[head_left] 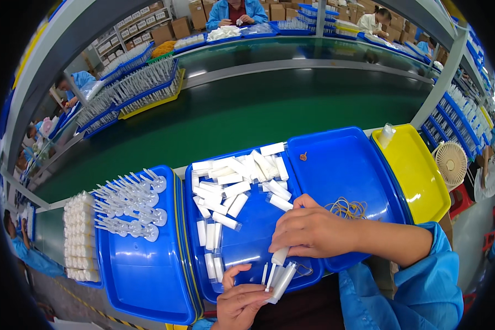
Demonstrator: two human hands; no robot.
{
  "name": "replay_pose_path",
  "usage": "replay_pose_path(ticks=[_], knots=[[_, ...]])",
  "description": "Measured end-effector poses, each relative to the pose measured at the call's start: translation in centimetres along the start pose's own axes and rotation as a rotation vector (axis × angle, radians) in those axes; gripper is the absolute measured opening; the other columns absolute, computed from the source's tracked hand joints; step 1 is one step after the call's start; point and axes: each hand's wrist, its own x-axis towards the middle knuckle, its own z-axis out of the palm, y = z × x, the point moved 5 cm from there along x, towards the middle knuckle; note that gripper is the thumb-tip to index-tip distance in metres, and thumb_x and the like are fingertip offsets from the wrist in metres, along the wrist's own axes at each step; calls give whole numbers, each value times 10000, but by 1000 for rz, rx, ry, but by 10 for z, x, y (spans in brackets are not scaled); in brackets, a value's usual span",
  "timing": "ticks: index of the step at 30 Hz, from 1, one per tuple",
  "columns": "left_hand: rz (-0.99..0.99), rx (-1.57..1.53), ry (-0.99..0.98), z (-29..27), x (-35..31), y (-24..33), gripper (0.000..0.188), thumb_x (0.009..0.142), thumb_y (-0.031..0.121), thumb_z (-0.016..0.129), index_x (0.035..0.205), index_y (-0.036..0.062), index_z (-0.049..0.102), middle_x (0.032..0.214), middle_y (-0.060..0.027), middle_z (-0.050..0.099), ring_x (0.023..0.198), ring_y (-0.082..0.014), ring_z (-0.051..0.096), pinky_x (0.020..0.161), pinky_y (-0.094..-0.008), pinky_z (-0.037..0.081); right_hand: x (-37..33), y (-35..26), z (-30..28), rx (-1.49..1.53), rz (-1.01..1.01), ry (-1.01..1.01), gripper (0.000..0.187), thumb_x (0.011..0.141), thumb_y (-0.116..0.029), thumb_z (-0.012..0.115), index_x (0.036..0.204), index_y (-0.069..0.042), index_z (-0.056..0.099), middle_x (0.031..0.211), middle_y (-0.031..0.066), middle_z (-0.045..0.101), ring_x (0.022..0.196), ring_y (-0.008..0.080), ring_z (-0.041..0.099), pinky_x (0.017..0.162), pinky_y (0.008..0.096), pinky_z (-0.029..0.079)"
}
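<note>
My left hand [241, 306], at the lower middle, is closed around a small bunch of white pieces in clear plastic sleeves [283, 282]. Thin white sticks [270, 276] stand up beside its thumb and fingers. Just above, my right hand [312, 228] pinches a short white piece [280, 255], whose lower end meets the top of one stick. Whether the two are joined, I cannot tell. Both hands are over the near edge of a blue tray [247, 231] holding many white sleeved pieces [237, 204], some piled, some in a column at its left.
Left stands a blue tray [143, 275] with white stemmed parts [129, 203], beside stacked white pieces [81, 236]. Right are a blue tray [335, 159] with rubber bands [346, 208], a yellow tray [418, 176] and a fan [450, 159]. A green conveyor [231, 110] runs behind; co-workers sit beyond.
</note>
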Motion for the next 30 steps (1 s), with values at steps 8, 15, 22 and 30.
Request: replay_pose_path(ticks=[8,15,22,30], knots=[[122,-90,-114,4,5,0,48,727,53,652,758,68,685,785,-71,633,803,-243,586,924,-507,318,-8,-1,-1,499,17,-198,277,780,-225,661,1043,-151,623,882,-4,598,837,141,535,770,310,308],[174,-83,-216,3,2,7,85,681,82,655,733,126,706,806,-26,640,985,-312,485,898,-466,323,-14,-16,2,454,59,-251,204,811,-254,637,962,-119,614,864,8,594,826,174,540,760,322,316],[461,134,-217,3,5,16,391,713,48,658,1086,96,552,809,-69,587,805,-260,527,750,-384,411,-18,-21,8,520,143,-305,163,813,-231,636,933,-126,603,857,0,593,794,167,534,741,331,302],[132,-11,-19,3,-7,3,133,784,227,639,779,95,619,978,-129,569,1043,-355,448,958,-519,257,-9,-51,28,500,34,-214,171,824,-222,625,945,-122,555,815,13,549,767,175,503,733,325,288]])
